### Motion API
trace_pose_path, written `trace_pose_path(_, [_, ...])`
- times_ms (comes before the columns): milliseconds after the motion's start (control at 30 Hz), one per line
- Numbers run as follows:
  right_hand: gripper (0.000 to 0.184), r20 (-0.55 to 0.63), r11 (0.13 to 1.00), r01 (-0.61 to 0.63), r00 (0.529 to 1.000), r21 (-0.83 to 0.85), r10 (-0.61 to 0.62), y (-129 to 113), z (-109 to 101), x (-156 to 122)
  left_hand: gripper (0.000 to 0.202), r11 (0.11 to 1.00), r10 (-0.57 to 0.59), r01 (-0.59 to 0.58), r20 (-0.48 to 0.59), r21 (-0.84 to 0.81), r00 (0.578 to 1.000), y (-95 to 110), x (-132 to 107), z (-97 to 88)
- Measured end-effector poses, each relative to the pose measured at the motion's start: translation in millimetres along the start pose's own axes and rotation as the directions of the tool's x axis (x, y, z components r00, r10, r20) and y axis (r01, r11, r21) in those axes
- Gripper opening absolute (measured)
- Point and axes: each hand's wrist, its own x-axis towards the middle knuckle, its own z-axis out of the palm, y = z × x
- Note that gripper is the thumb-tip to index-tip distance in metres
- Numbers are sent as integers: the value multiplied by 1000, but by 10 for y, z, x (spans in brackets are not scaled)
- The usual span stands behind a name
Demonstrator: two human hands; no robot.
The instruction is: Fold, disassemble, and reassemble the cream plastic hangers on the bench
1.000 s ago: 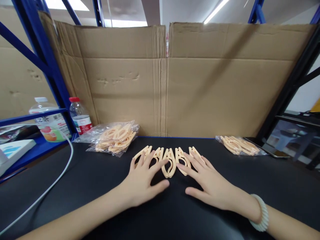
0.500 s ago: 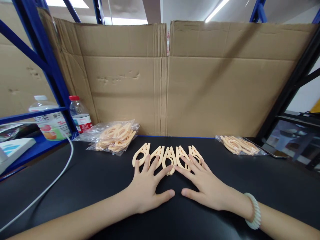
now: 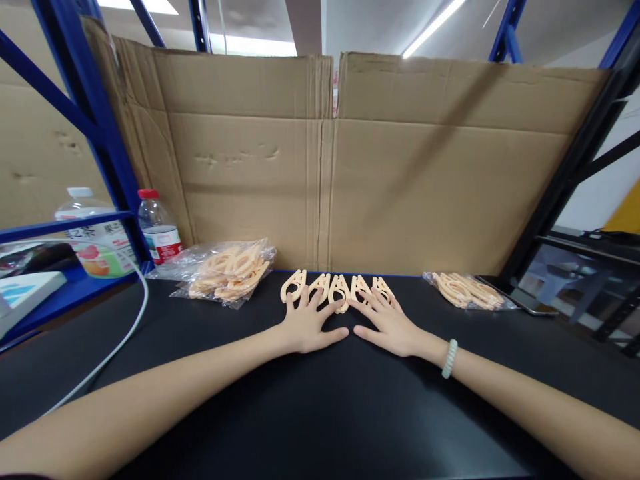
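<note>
Several large cream plastic clothes pegs lie in a row on the black tabletop, their rounded ends toward me. Flat behind them on the left is my left hand, fingers spread, with its fingertips on the lower ends of the left and middle pegs. My right hand is spread likewise, its fingertips over the pegs on the right. Neither hand grips anything. Parts of the pegs are hidden under the fingers. A pale beaded bracelet circles my right wrist.
A clear bag of similar pegs lies back left, another bag back right beside a dark flat device. Cardboard walls the back. A red-capped bottle stands left; a white cable crosses the table's left side.
Both hands have slid forward, away from me, and the row of pegs has moved with them toward the cardboard. The row looks narrower now. The camera view has shifted slightly.
</note>
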Motion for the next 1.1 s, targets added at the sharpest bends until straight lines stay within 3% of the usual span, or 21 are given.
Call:
trace_pose_path(300, [65,-50,1000,-7,999,-6,6,152,4,212,73,999,-34,33,-41,-7,999,-14,276,38])
trace_pose_path(500, [60,-136,1000,-11,991,10,12,191,60,218,69,999,-31,34,-133,22,991,-28,285,91])
trace_pose_path(1100, [38,-338,999,28,941,31,-16,188,101,202,59,999,46,-40,-236,31,971,-59,279,113])
